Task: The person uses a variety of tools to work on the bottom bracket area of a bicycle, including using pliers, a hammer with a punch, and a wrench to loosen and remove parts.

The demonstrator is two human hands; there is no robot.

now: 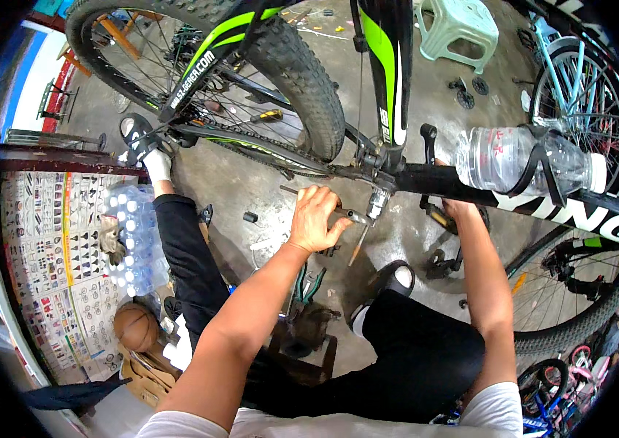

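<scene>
My left hand (pixel 313 223) is closed around the handle of a metal wrench (pixel 353 217). The wrench's head meets a shiny metal fitting (pixel 378 202) at the bicycle's bottom bracket. A thin rod (pixel 358 246) with a brownish tip angles down from that fitting. Under the bicycle's black frame tube (pixel 426 179), my right hand (pixel 460 209) grips from behind, with most of its fingers hidden by the tube. Beside this hand are a black crank arm (pixel 428 144) and a pedal (pixel 439 217). The black, white and green bicycle carries a clear water bottle (pixel 499 158) in its cage.
Green-handled pliers (pixel 311 285) lie near a dark metal stand (pixel 309 328) between my legs. Wrapped water bottles (pixel 131 233) and a basketball (pixel 136 326) are at left. A pale green stool (pixel 459 33) stands far off; more bicycles (pixel 572 87) are at right.
</scene>
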